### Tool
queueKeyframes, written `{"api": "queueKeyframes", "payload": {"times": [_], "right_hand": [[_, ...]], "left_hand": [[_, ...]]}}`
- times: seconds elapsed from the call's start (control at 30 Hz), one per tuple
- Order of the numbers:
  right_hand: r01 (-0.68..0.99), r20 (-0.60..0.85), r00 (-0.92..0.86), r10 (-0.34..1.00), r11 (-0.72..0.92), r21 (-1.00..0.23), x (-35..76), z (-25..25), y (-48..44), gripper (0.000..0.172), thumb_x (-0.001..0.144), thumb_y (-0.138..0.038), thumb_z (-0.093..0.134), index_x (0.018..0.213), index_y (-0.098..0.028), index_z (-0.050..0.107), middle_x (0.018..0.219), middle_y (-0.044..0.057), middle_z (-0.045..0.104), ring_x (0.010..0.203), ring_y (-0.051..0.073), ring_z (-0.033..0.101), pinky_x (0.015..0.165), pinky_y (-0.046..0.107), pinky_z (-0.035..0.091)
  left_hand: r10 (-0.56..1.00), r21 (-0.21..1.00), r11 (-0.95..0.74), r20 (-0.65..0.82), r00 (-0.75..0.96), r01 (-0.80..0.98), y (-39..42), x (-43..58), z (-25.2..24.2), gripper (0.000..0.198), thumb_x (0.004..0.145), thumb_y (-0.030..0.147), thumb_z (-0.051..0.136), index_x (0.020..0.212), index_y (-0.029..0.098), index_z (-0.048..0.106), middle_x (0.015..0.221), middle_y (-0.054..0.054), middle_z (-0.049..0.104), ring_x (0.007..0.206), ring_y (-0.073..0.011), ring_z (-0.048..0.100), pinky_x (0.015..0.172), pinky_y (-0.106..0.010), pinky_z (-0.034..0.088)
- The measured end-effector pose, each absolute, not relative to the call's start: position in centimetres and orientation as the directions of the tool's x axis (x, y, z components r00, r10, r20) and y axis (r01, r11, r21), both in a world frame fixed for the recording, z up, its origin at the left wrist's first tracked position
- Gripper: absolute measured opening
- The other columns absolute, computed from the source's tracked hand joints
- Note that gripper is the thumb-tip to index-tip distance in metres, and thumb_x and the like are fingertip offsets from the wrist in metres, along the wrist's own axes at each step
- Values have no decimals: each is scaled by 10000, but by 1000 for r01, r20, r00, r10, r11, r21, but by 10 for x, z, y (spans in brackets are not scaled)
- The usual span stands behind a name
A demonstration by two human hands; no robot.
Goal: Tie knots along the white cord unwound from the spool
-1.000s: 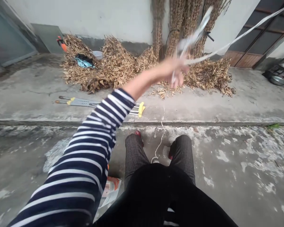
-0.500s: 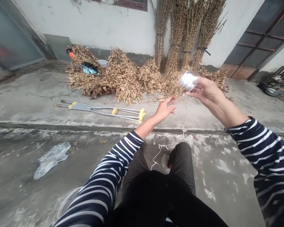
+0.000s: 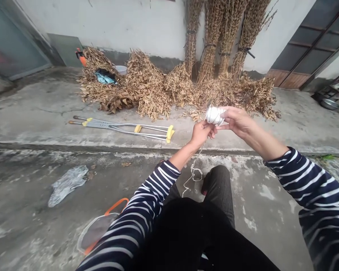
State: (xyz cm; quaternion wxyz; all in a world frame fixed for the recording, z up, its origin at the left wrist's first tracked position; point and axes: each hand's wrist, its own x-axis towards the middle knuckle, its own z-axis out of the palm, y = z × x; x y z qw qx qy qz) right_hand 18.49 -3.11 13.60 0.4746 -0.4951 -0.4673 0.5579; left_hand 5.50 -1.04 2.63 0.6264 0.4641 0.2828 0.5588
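A white spool (image 3: 214,115) with dark thin lines around it is up in front of me, above the concrete ledge. My right hand (image 3: 236,121) grips it from the right side with thumb and fingers. Just under its left end, my left hand (image 3: 202,134) is closed, thumb and fingers pinched on the white cord (image 3: 194,174). That cord drops from beneath the left hand and lies in loose loops between my legs. The exact pinch point is partly hidden by the fingers.
Dry brown plant piles (image 3: 151,88) line the wall, with tied stalk bundles (image 3: 210,45) upright behind. A pair of crutches (image 3: 124,128) lies on the ledge. Clear plastic (image 3: 67,184) and an orange-trimmed mesh item (image 3: 98,229) are on the lower ground at left.
My left hand, open and apart before, has risen to the spool and closed beneath it. The right hand has lowered the spool slightly leftward. The cord now hangs from the left hand.
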Motion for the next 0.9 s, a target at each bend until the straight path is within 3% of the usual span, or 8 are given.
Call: {"api": "queueKeyframes", "payload": {"times": [0.13,0.23,0.37,0.53,0.7,0.9], "right_hand": [[-121,-146,-96,985,-157,-980,184,132,-30,215,724,-65,689,918,-156,713,871,63,753,797,177,729,580,273,677],[-144,-131,-117,984,-148,-978,180,132,-32,256,715,-70,690,951,-171,705,906,58,752,817,176,727,586,284,681],[-158,-113,-129,985,-133,-978,177,130,-34,264,696,-94,693,948,-174,698,950,56,749,829,180,725,584,288,680],[-172,-132,-162,978,-160,-972,180,124,-35,261,676,-120,706,933,-159,692,888,52,733,776,162,708,562,254,659],[-180,-140,-193,971,-175,-968,184,120,-36,299,680,-157,729,978,-145,714,889,67,739,761,164,710,562,245,654],[-193,-115,-220,969,-159,-968,187,118,-39,328,711,-154,729,1039,-143,718,946,87,738,796,185,725,623,305,680]], "left_hand": [[976,900,-96,169,136,-426,-9,49,26,198,857,310,705,782,136,649,648,-12,685,480,-86,602,430,-182,466],[979,882,-147,193,60,-447,-1,49,28,134,793,260,744,830,142,692,743,-11,720,602,-103,657,507,-189,541],[973,872,-191,230,31,-451,8,46,30,141,706,244,787,748,151,689,724,11,713,690,-128,682,615,-226,595],[964,885,-201,256,77,-421,11,40,23,213,724,320,778,679,141,671,640,12,665,597,-118,653,598,-248,587],[932,894,-248,325,159,-373,11,35,24,204,784,309,732,663,157,668,528,33,586,446,-78,541,455,-188,462],[924,893,-318,368,108,-319,13,34,36,80,775,191,709,702,161,708,570,31,600,517,-108,598,510,-212,487]]}}
